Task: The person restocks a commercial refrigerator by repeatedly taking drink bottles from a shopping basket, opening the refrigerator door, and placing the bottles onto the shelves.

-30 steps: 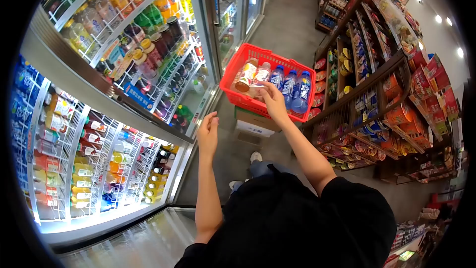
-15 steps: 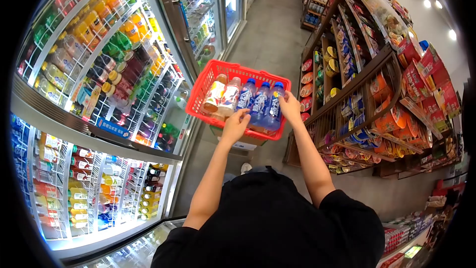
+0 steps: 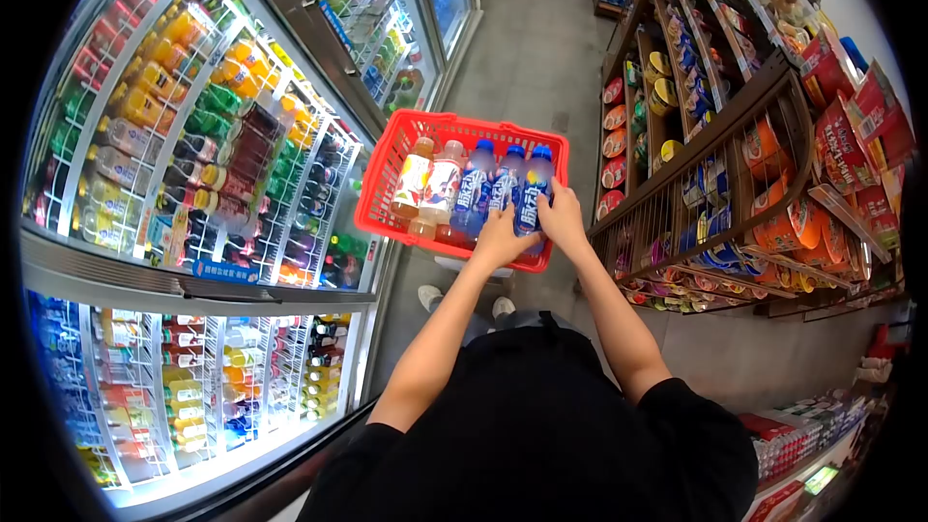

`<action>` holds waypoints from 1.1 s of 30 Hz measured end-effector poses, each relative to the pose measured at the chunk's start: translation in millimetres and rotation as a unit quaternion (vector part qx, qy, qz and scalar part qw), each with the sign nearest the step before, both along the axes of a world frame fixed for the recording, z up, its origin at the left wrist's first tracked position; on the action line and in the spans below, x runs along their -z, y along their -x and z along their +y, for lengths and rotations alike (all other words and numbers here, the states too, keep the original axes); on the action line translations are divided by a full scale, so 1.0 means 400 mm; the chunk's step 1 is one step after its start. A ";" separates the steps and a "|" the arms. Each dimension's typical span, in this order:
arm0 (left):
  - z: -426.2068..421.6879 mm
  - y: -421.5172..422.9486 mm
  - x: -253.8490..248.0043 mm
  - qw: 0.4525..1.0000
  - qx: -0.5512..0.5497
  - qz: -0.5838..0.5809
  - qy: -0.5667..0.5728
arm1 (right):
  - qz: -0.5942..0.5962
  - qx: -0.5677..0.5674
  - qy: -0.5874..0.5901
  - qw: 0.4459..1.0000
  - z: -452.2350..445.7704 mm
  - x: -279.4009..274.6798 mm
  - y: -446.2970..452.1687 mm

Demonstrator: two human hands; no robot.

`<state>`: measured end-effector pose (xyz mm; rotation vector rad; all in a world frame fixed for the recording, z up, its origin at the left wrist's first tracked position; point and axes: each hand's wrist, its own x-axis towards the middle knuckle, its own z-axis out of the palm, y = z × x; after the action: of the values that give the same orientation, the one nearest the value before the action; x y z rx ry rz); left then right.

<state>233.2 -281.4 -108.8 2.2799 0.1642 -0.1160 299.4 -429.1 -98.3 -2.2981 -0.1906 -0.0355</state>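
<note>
A red plastic basket point(image 3: 387, 159) is in front of me with several drink bottles lying side by side in it. On its right side are 3 blue-capped bottles with blue labels. The rightmost blue-capped drink bottle point(image 3: 534, 195) is between my hands. My right hand point(image 3: 563, 217) is closed on its right side. At its lower end, my left hand point(image 3: 501, 240) has its fingers bent against it, partly hiding the base. Left of these lie a bottle with a white, red and yellow label point(image 3: 413, 179) and another with a white patterned label point(image 3: 444, 184).
A lit drinks fridge point(image 3: 217, 155) with several shelves of bottles runs along my left. To the right, a brown shelf rack point(image 3: 696, 145) holds cup noodles and packets. Grey floor point(image 3: 522, 39) stretches down the aisle ahead. My shoes point(image 3: 430, 298) show below the basket.
My left hand has moved right, from beside the middle blue-capped bottles to the lower end of the rightmost one. My right hand has slid lower, off its cap area. The view has shifted slightly.
</note>
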 end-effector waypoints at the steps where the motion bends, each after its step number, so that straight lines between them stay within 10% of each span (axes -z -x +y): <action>1: -0.005 0.005 0.003 1.000 -0.001 -0.005 -0.006 | 0.001 0.003 0.000 1.000 0.003 0.000 -0.005; 5: -0.004 -0.003 -0.017 0.996 -0.020 0.037 0.078 | -0.010 -0.009 0.016 1.000 -0.018 0.024 -0.005; 10: -0.003 0.013 -0.094 0.851 -0.111 0.171 0.484 | -0.013 -0.030 -0.041 0.999 -0.010 -0.018 0.010; 17: 0.035 0.069 -0.087 0.807 -0.165 0.100 0.558 | -0.006 -0.064 -0.065 0.996 0.030 -0.068 -0.005; 21: 0.064 0.108 -0.118 0.850 -0.178 -0.028 0.496 | 0.120 -0.128 -0.129 0.976 0.116 -0.188 0.036; 25: 0.128 0.163 -0.102 0.940 -0.228 -0.152 0.204 | 0.060 -0.239 -0.164 0.955 0.232 -0.194 0.045; 33: 0.288 0.337 -0.121 0.867 -0.378 -0.207 0.251 | 0.179 -0.398 -0.245 0.866 0.526 -0.224 0.161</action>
<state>98.5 -166.4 -60.6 1.5350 0.6969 0.6618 235.0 -218.6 -8.7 -1.5374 -0.8180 0.6836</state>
